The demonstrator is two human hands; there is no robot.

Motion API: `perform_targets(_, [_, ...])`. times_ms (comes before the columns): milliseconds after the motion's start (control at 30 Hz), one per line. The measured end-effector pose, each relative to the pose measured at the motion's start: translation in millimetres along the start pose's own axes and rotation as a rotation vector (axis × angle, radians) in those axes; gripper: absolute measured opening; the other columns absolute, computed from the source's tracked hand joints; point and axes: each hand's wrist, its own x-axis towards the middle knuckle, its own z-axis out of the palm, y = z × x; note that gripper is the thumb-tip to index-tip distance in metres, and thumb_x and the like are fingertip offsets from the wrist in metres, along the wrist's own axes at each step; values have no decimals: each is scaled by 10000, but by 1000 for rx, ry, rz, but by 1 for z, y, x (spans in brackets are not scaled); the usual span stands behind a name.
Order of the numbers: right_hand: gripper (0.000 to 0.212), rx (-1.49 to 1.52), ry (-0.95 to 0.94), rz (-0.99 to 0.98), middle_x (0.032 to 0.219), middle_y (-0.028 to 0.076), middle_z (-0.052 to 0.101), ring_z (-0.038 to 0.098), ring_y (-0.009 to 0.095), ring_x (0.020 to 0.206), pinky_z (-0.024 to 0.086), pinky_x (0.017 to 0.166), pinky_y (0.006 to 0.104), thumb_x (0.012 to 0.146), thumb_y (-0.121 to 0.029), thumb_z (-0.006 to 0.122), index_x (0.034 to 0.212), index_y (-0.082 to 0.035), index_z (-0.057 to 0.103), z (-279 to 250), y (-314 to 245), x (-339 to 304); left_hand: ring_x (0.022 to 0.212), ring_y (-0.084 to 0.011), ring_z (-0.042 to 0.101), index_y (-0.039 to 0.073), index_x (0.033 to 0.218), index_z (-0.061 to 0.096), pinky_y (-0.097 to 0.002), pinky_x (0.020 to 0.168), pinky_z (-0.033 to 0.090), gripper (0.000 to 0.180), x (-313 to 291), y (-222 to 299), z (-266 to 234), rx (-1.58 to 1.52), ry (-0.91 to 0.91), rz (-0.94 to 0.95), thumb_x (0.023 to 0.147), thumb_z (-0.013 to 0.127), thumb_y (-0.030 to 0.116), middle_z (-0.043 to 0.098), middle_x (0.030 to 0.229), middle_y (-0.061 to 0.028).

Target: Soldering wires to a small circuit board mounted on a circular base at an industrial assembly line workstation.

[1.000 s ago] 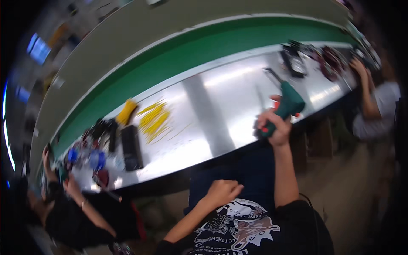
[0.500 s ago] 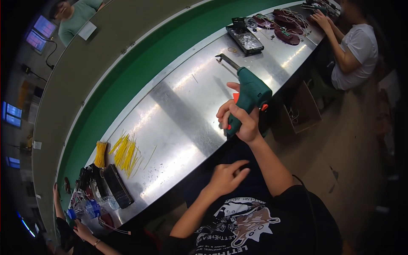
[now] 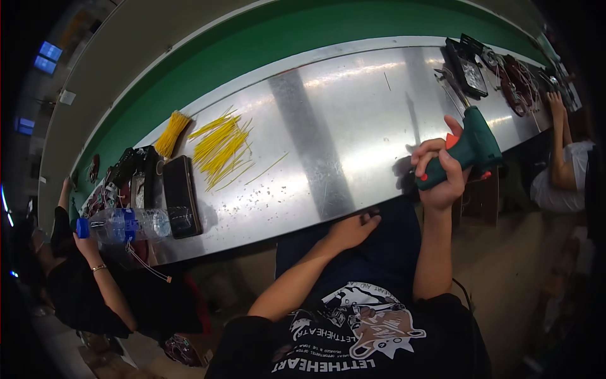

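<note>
My right hand is wrapped around the handle of a green soldering gun with a red-orange trigger. The gun hangs above the bench edge, its metal tip aimed up toward the far side. My left hand rests low over my lap by the bench's near edge, fingers loosely bent and apart, with nothing seen in it. Left of centre on the bench lie loose yellow wires, beside a tied bundle of yellow wires. A dark phone lies near them.
The metal bench curves along a green back panel. At left are a clear bottle with a blue cap and a person's arm. At right are a black tray, dark red parts with wires, and another person.
The view has turned, so the bench lies more level across it. My right hand still grips the soldering gun, now farther right in the picture. My left hand has lowered toward my lap.
</note>
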Motion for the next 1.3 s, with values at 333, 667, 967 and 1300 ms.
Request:
perform_targets(333, [678, 212, 41, 20, 786, 222, 643, 576, 222, 486, 545, 621, 379, 810, -181, 493, 1413, 71, 314, 5, -16, -6, 1014, -192, 632, -41, 1297, 544, -323, 890, 497, 510, -19, 81, 15, -870, -371, 271, 918, 689, 267, 655, 1078, -99])
perform_targets(667, [551, 385, 201, -117, 858, 104, 571, 524, 153, 549, 504, 608, 352, 961, -280, 447, 1437, -24, 337, 24, -74, -43, 996, -139, 624, -10, 1175, 603, -294, 905, 500, 372, -28, 126, 39, -1039, -418, 210, 883, 743, 173, 654, 1045, -42])
perform_targets(967, [367, 521, 69, -199, 872, 58, 489, 427, 117, 660, 421, 798, 279, 935, -135, 543, 1277, -20, 474, -7, -80, -50, 1089, -100, 572, 13, 1302, 528, -275, 941, 469, 501, -36, 157, 52, -1462, -533, 339, 875, 753, 150, 614, 1165, -34])
perform_targets(1300, [326, 566, 69, -126, 845, 28, 445, 400, 102, 672, 397, 748, 251, 930, -116, 578, 1226, -32, 469, -11, -79, -49, 1126, -107, 562, -16, 1335, 504, -273, 985, 450, 623, -33, 159, 52, -1426, -469, 432, 827, 814, 168, 606, 1183, -46])
